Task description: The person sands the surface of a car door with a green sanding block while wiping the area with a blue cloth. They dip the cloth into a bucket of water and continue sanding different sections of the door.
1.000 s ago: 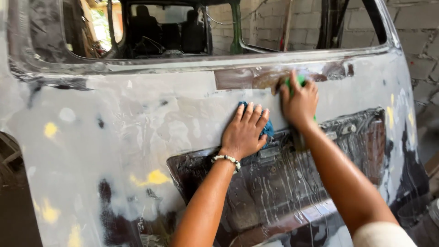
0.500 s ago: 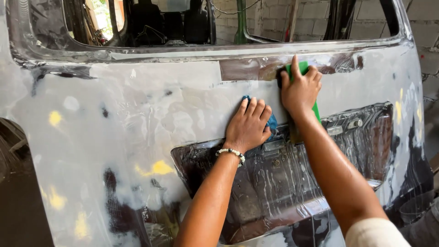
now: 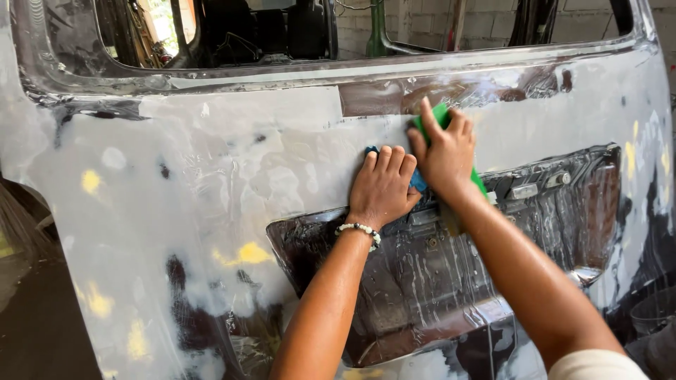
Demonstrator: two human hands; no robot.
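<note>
Two hands pressed flat on a wet, patched car panel

Both hands have slid a little to the right along the panel compared with a second ago, and the view has drifted with them, so the window opening now sits higher and wider in the frame. The left hand (image 3: 384,184) lies palm-down with its fingers spread and flat, pressing a blue pad (image 3: 418,180) against the metal; only the pad's edges peek out by the fingertips and beside the thumb. The right hand (image 3: 443,151) sits just beside and slightly above it, fingers curled over a green block (image 3: 441,116) that shows above the knuckles and again below the wrist. The two hands touch or nearly touch at the thumbs. A beaded bracelet (image 3: 359,231) circles the left wrist. Judging by the small shift, the rubbing is creeping along the band just above the dark recess rather than jumping to a new spot.

The car panel (image 3: 211,183) is grey and dull, blotched with pale filler and yellow patches (image 3: 252,252), and streaked with water. The recessed plate area (image 3: 507,260) below the hands is dark, glossy and wet with running drips. Above, the window opening (image 3: 232,32) has no glass, and seats show through it. Behind stands a block wall (image 3: 422,21), and the floor at lower left lies in shadow.
</note>
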